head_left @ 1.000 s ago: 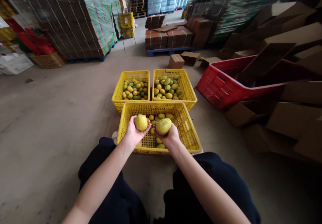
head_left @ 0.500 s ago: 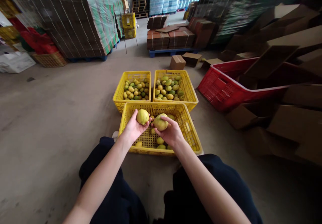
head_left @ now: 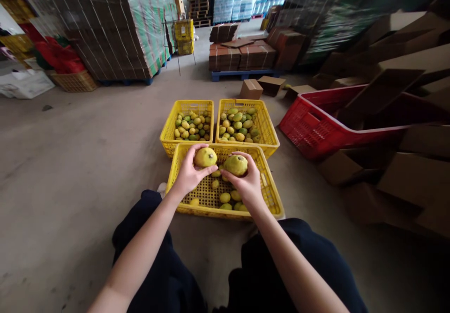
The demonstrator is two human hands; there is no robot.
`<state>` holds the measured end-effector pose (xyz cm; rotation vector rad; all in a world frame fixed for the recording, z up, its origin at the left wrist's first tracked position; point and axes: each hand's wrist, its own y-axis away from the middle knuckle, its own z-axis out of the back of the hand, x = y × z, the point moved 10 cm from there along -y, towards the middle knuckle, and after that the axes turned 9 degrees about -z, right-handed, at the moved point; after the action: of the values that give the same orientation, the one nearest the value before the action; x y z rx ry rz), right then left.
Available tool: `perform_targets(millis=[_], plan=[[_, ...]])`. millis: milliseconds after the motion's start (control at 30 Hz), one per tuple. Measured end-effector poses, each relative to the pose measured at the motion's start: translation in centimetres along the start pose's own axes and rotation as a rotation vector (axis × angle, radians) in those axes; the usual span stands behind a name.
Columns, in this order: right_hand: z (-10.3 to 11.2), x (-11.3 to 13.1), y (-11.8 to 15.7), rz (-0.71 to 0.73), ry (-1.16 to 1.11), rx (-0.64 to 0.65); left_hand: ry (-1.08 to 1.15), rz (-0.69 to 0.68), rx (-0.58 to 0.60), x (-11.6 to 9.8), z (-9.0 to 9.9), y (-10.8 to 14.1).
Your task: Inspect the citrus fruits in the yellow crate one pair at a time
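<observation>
My left hand [head_left: 190, 172] is closed round a yellow fruit [head_left: 206, 157], whose dark stem end faces me. Beside it, my right hand [head_left: 250, 182] grips a greener, slightly larger fruit [head_left: 236, 165]. Both are held up over the near yellow crate [head_left: 274, 192], apart from each other. Several fruits [head_left: 225, 197] lie on that crate's perforated floor, mostly to the right. Two more yellow crates stand just beyond it: the left one [head_left: 168, 131] and the right one [head_left: 270, 132], each holding many green and yellow fruits.
On the right, a red crate [head_left: 309, 132] stands among loose cardboard boxes [head_left: 411, 177]. Small cartons [head_left: 251, 89] lie behind the yellow crates, before a blue pallet [head_left: 242, 75] of bundled cardboard. Wrapped stacks [head_left: 101, 27] rise at the back left. My knees flank the near crate.
Both hands have turned the fruits, so their stem ends now show. My left fingers have moved from beneath the yellow fruit to around it. The view has shifted slightly.
</observation>
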<state>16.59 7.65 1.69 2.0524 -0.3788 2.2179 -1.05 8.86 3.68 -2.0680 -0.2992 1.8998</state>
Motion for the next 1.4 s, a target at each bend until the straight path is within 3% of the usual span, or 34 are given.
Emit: perform_targets(millis=[200, 500, 1033, 1400], plan=[[0.7, 2.0, 0.9, 0.158, 0.129, -0.121, -0.116, -0.057, 0.148, -0.2, -1.7, 0.4], [1.0, 2.3, 1.3, 0.199, 0.142, -0.146, -0.121, -0.082, 0.177, -0.1, -2.4, 0.5], [0.8, 1.9, 1.4, 0.171, 0.107, -0.139, -0.12, -0.053, 0.123, 0.2, -2.6, 1.0], [1.1, 1.7, 1.4, 0.129, 0.114, -0.17, -0.159, -0.07, -0.079, -0.1, -0.6, 0.9]])
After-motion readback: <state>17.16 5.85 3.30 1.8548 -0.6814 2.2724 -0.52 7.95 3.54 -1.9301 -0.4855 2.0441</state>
